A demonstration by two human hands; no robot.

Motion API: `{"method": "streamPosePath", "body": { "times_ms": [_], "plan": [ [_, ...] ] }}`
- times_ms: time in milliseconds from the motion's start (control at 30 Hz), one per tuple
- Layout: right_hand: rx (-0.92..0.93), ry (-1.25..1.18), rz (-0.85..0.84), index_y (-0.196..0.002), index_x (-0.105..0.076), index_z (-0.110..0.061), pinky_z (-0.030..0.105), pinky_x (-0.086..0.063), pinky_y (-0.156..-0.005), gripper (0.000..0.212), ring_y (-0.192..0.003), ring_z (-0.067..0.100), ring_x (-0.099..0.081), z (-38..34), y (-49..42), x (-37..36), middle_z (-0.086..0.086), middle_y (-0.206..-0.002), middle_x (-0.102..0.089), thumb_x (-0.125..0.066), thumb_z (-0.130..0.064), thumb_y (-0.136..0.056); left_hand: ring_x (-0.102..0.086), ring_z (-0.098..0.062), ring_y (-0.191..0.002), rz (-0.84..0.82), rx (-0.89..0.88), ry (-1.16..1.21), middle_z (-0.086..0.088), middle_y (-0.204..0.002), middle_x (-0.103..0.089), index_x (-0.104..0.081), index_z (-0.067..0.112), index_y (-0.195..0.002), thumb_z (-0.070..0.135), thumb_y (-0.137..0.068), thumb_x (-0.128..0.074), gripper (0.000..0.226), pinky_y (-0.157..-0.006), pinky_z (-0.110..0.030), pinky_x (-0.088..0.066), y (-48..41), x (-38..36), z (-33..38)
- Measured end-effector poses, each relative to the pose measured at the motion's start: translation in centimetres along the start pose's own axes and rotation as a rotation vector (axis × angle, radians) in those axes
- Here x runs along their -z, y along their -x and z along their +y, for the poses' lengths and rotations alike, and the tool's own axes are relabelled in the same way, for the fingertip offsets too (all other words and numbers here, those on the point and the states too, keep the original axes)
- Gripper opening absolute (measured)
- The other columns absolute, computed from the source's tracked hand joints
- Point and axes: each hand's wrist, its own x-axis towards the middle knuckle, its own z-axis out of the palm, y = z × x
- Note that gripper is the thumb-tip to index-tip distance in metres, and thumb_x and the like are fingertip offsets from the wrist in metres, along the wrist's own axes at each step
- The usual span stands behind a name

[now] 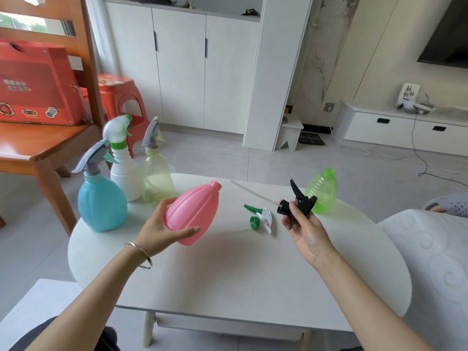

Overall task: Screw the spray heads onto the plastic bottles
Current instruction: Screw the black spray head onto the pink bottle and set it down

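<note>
Hands raised over the white table (228,274), we hold a bottle and a spray head apart.

Our left hand (162,231) is wrapped around the pink bottle (195,211), tilted with its open neck pointing up and right; our right hand (304,229) pinches the black spray head (300,202), its clear tube reaching left. Between them a green-and-white spray head (262,219) lies on the table. Far right stands an uncapped green bottle (323,191); far left, three capped bottles (124,173).
</note>
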Motion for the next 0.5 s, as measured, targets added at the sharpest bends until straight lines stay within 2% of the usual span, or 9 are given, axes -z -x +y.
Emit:
{"method": "streamPosePath", "body": {
  "times_ms": [133,200,367,433,500],
  "plan": [
    [-0.017,0.055,-0.033,-0.1,-0.062,-0.015,0.018,-0.054,-0.067,0.014,-0.08,0.012,-0.065,0.2,-0.2,0.0,0.008,-0.103,-0.066,-0.062,-0.012,-0.087,-0.061,-0.008,-0.093,-0.039,-0.017,-0.004,0.009,-0.108,-0.056,-0.041,0.032,-0.123,0.058,-0.037,-0.079,0.098,-0.062,-0.019,-0.054,0.0,0.0,0.0],
    [-0.025,0.108,-0.054,-0.103,-0.061,-0.014,0.019,-0.054,-0.068,0.021,-0.082,0.014,-0.061,0.1,-0.3,0.1,0.007,-0.102,-0.065,-0.066,-0.014,-0.082,-0.061,-0.01,-0.094,-0.065,-0.033,-0.006,0.009,-0.109,-0.056,-0.041,0.033,-0.122,0.055,-0.037,-0.08,0.096,-0.062,-0.02,-0.055,0.1,-0.1,0.0],
    [0.001,0.267,-0.088,-0.096,-0.06,-0.014,0.017,-0.05,-0.059,0.015,-0.063,0.011,-0.057,-0.9,-0.5,0.4,-0.001,-0.083,-0.072,-0.062,-0.004,-0.086,-0.06,-0.009,-0.096,-0.124,-0.073,-0.014,0.006,-0.111,-0.057,-0.047,0.035,-0.119,0.051,-0.036,-0.08,0.09,-0.063,-0.017,-0.055,0.3,0.2,0.4],
    [0.02,0.346,-0.132,-0.097,-0.058,-0.016,0.016,-0.05,-0.062,0.023,-0.063,0.007,-0.059,-1.4,-0.2,0.0,0.0,-0.089,-0.073,-0.066,-0.003,-0.081,-0.06,-0.01,-0.099,-0.181,-0.078,-0.002,0.004,-0.114,-0.057,-0.048,0.037,-0.118,0.049,-0.037,-0.081,0.089,-0.068,-0.018,-0.055,0.5,0.1,0.6],
    [0.027,0.44,-0.194,-0.099,-0.058,-0.017,0.018,-0.049,-0.067,0.035,-0.074,0.007,-0.064,-1.2,0.4,-0.7,-0.001,-0.093,-0.074,-0.074,-0.002,-0.071,-0.061,-0.01,-0.1,-0.256,-0.072,0.045,0.001,-0.117,-0.059,-0.05,0.035,-0.121,0.045,-0.039,-0.083,0.089,-0.073,-0.021,-0.055,0.6,-0.3,0.7]
  ]
}}
